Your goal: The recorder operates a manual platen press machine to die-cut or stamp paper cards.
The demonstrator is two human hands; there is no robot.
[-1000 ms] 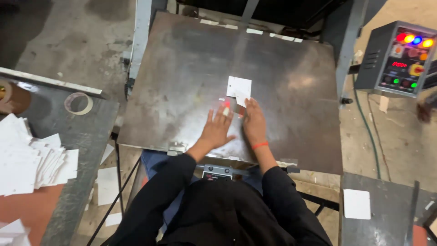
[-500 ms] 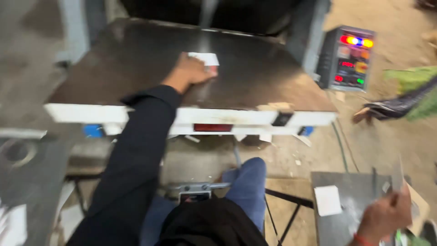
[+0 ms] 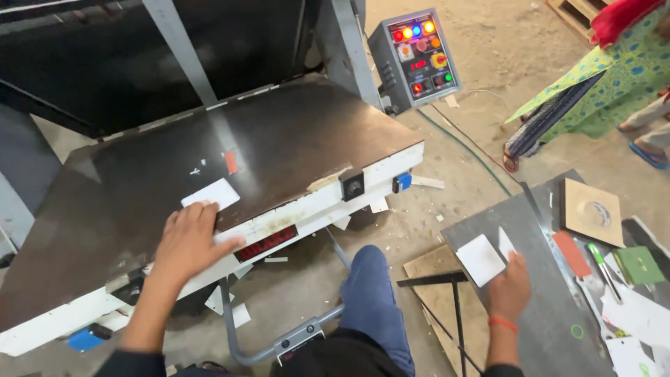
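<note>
My left hand (image 3: 190, 242) lies flat on the dark metal press bed (image 3: 279, 146), near its front edge. Its fingertips touch a white rectangular card (image 3: 211, 193) lying on the bed. My right hand (image 3: 509, 287) rests on the grey side table (image 3: 551, 328) at my right. It pinches a small white card piece (image 3: 506, 244) that stands up from the fingers. A white square card (image 3: 479, 260) lies flat just to the left of that hand.
A control box (image 3: 415, 59) with coloured lights stands behind the bed's right corner. Another person in green patterned clothing (image 3: 593, 84) is at the far right. A brown board (image 3: 593, 211), a red strip (image 3: 572, 253), a green pen (image 3: 604, 264) and paper scraps lie on the side table.
My right hand has left the press bed and gone to the side table, where it now grips a small white piece. My left hand stays on the white card. The view has swung right.
</note>
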